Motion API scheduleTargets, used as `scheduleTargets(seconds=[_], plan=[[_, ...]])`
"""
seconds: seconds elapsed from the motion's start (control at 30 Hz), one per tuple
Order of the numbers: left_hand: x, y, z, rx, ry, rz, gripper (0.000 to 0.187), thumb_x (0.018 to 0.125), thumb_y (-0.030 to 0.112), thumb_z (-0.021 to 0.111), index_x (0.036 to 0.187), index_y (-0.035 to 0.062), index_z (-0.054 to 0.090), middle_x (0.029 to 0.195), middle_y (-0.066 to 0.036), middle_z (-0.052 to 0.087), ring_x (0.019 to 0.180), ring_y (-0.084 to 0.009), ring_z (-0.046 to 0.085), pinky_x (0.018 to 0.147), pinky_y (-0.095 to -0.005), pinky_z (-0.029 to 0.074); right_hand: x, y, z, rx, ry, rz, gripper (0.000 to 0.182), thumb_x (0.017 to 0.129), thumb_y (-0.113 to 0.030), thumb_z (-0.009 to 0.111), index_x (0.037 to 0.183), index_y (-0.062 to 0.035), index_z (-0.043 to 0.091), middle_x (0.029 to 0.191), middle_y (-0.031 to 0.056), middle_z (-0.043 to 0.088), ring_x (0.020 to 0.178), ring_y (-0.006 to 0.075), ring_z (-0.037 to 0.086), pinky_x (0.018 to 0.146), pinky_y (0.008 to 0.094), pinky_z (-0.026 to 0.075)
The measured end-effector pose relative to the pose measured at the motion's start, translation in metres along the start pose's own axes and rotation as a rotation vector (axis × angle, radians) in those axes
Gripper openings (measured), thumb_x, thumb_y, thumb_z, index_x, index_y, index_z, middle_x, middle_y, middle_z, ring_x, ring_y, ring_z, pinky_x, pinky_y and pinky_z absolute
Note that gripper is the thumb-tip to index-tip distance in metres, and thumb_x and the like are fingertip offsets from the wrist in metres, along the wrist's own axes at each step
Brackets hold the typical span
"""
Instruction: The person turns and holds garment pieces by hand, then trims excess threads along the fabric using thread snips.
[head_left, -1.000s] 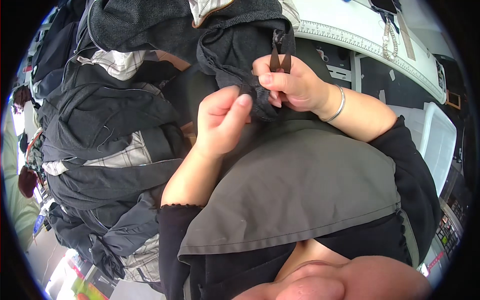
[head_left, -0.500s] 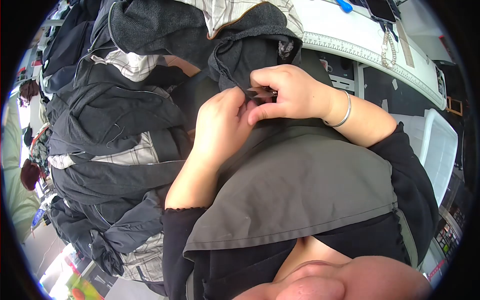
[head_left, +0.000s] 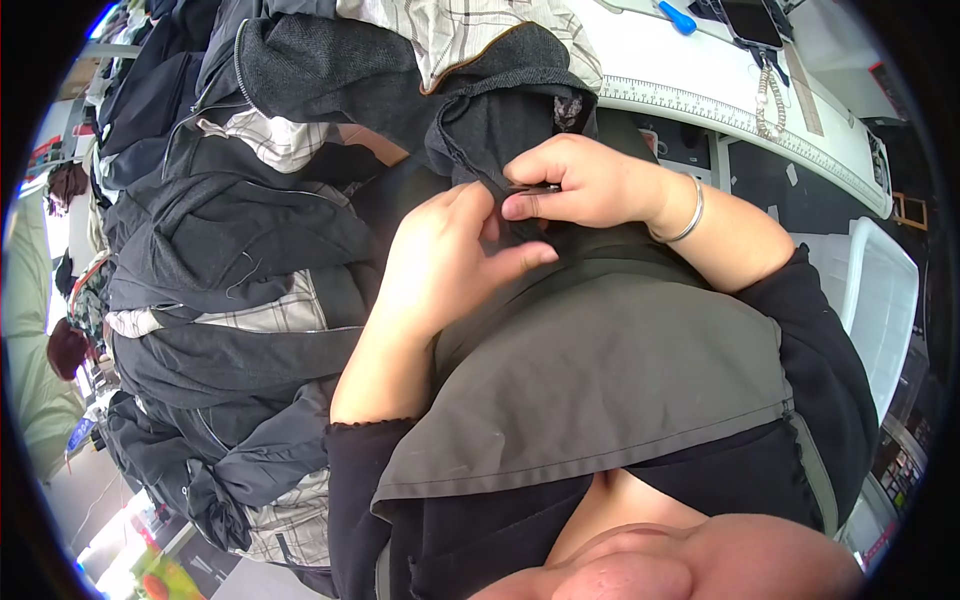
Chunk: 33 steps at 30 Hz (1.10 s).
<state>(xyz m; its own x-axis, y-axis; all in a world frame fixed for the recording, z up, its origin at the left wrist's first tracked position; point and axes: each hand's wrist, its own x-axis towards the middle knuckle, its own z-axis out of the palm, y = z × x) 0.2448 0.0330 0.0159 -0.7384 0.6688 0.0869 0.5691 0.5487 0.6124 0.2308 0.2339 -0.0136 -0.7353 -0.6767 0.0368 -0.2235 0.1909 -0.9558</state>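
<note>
"What's the count at centre?"
"Two hands: left hand [head_left: 435,262], right hand [head_left: 592,190]. One dark tool [head_left: 537,188], mostly hidden."
"Jewellery?"
"One silver bangle [head_left: 692,210], right of centre."
"Upper right?"
"One phone [head_left: 752,22], one blue object [head_left: 677,18], one beaded strap [head_left: 770,100]."
"Right edge?"
"One plastic bin [head_left: 882,310]."
"And the left side?"
"Several dark garments [head_left: 240,355]; their overlapping folds hide the exact number."

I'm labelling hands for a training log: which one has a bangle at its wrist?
The right hand: a silver bangle circles its wrist. The left hand has a bare wrist.
</note>
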Motion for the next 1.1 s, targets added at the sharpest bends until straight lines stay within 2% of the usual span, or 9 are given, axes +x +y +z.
scheduleTargets(seconds=[0.03,0.23,0.43,0.57,0.73,0.9,0.97,1.0,1.1], plan=[[0.003,0.004,-0.003,0.004,0.002,0.002,0.034,0.071,0.024,0.074,0.068,0.002,0.048,0.061,-0.009,0.052,0.054,-0.0266,0.052,0.051,-0.0362,0.043,0.001,-0.008,-0.001,0.156,0.004,0.019,0.035,0.089,-0.023,0.061,0.066,-0.0019,0.046,0.056,-0.0004,0.038,0.057,0.0057,0.034,0.05,0.0261,0.032],[0.014,0.008,-0.001,-0.281,0.038,-0.202,0.037,0.071,0.03,0.076,0.07,-0.0011,0.056,0.06,-0.009,0.055,0.053,-0.0233,0.055,0.051,-0.0327,0.043,0.006,-0.018,-0.011,0.285,-0.034,0.035,0.032,0.091,-0.023,0.058,0.066,-0.0039,0.052,0.058,-0.0051,0.044,0.056,0.0019,0.037,0.049,0.0207,0.03],[0.015,-0.011,0.012,-0.591,0.03,-0.288,0.027,0.083,0.016,0.069,0.067,-0.0005,0.054,0.056,0.0,0.052,0.053,-0.005,0.041,0.046,-0.0226,0.035,0.006,-0.016,-0.008,0.474,0.016,0.166,0.032,0.092,-0.025,0.057,0.067,-0.0061,0.053,0.059,-0.0042,0.051,0.052,0.0022,0.047,0.045,0.0181,0.033],[0.016,-0.023,0.008,-0.756,-0.053,-0.228,0.025,0.085,0.013,0.065,0.066,0.0013,0.054,0.059,0.002,0.052,0.054,-0.004,0.041,0.048,-0.0208,0.034,0.002,0.0,0.003,0.643,0.098,0.122,0.029,0.09,-0.025,0.059,0.069,-0.0076,0.054,0.061,-0.0042,0.049,0.051,0.0027,0.047,0.045,0.0172,0.038],[0.016,-0.027,0.031,-1.167,0.086,-0.148,0.022,0.088,0.008,0.058,0.068,0.0019,0.055,0.065,0.003,0.054,0.06,-0.0033,0.044,0.053,-0.0196,0.036,-0.001,0.011,0.017,0.823,0.291,0.132,0.027,0.088,-0.026,0.062,0.069,-0.0097,0.052,0.063,-0.0056,0.046,0.053,0.0029,0.045,0.045,0.0183,0.042],[0.013,-0.028,0.034,-1.276,0.077,-0.137,0.022,0.089,0.009,0.057,0.068,0.0034,0.056,0.064,0.005,0.053,0.059,-0.003,0.044,0.052,-0.0193,0.035,-0.007,0.015,0.016,0.859,0.252,0.061,0.025,0.088,-0.024,0.063,0.069,-0.0094,0.053,0.061,-0.0059,0.046,0.048,0.0027,0.044,0.045,0.0186,0.043],[0.013,-0.029,0.028,-0.992,0.067,-0.108,0.023,0.088,0.011,0.059,0.067,0.0031,0.055,0.06,0.004,0.051,0.055,-0.0044,0.043,0.049,-0.0216,0.036,-0.003,0.011,0.013,0.703,0.268,0.217,0.026,0.087,-0.022,0.063,0.068,-0.0089,0.052,0.059,-0.0056,0.044,0.045,0.0029,0.043,0.045,0.0193,0.044],[0.014,-0.028,0.025,-0.856,0.071,-0.068,0.022,0.086,0.011,0.06,0.066,0.0028,0.055,0.057,0.003,0.05,0.053,-0.0061,0.043,0.048,-0.0229,0.037,-0.002,0.011,0.01,0.668,0.214,0.13,0.026,0.086,-0.02,0.064,0.067,-0.0086,0.051,0.057,-0.0049,0.045,0.045,0.0033,0.045,0.045,0.0201,0.046],[0.013,-0.026,0.011,-0.37,0.104,0.042,0.021,0.078,0.014,0.065,0.064,0.0037,0.053,0.058,-0.008,0.052,0.052,-0.0198,0.052,0.05,-0.0318,0.042,-0.005,0.01,0.005,0.446,0.137,0.18,0.031,0.09,-0.02,0.06,0.066,-0.0071,0.045,0.058,-0.0029,0.048,0.054,0.0051,0.051,0.049,0.0202,0.039]])
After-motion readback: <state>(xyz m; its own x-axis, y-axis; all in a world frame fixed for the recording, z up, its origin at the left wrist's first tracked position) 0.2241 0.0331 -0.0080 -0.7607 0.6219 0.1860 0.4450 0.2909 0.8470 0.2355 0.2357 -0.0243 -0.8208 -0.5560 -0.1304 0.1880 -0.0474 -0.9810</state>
